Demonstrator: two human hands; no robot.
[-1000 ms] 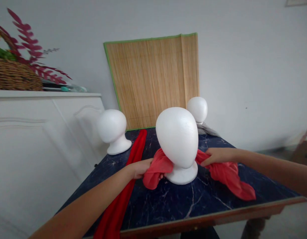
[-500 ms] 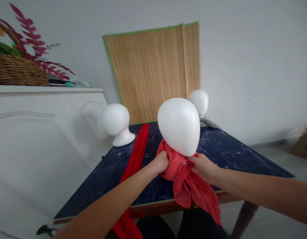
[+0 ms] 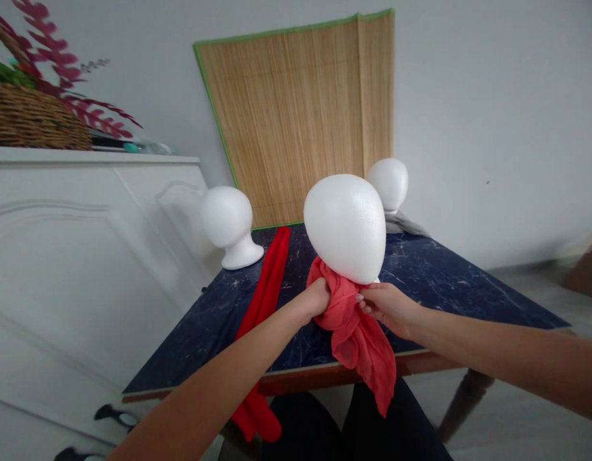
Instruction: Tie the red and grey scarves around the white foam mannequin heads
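A white foam head [image 3: 345,227] stands near the front of the dark blue marbled table. Around its neck is a coral scarf [image 3: 346,314], knotted or twisted at the front, with its ends hanging past the table edge. My left hand [image 3: 319,297] is closed on the scarf at the left of the neck, its fingertips hidden in the cloth. Just under the foam chin, my right hand [image 3: 383,306] pinches the scarf at the right of the knot. A bright red scarf [image 3: 264,294] lies lengthwise on the table to the left and hangs over the front edge.
Two more white foam heads stand farther back, one at left [image 3: 227,218] and one at right [image 3: 389,184] with grey cloth [image 3: 405,224] at its base. A white cabinet [image 3: 50,256] borders the table's left side, bearing a wicker basket [image 3: 34,115]. A bamboo mat [image 3: 300,121] hangs behind.
The hanging scarf ends have drawn together and swung left. My right hand has shifted slightly, its fingers now pinching at the knot's right side. The view has tilted down a little.
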